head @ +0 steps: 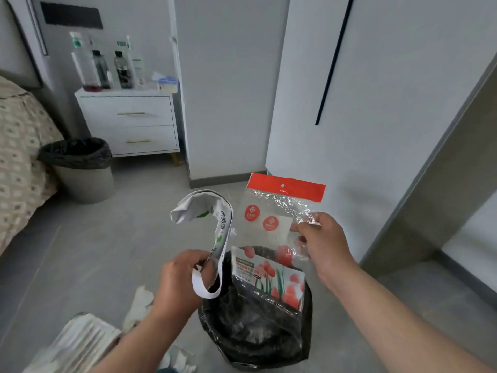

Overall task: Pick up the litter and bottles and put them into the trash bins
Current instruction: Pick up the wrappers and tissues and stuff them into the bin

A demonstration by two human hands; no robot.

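Observation:
My left hand (180, 281) grips a white printed paper wrapper (215, 219) that curls upward, just left of a black-bagged trash bin (255, 332) in front of me. My right hand (322, 238) pinches the edge of a clear plastic package with a red header (279, 208), held upright above the bin's far rim. A flowered plastic packet (271, 278) rests inside the bin's mouth. A second grey bin with a black liner (80, 168) stands by the bed at the left.
Crumpled white tissues (139, 305) and a striped wrapper (78, 343) lie on the grey floor at lower left. A white nightstand (131, 122) carries several bottles (107, 68). A patterned bed (18, 157) fills the left; a white wardrobe (376, 90) stands at the right.

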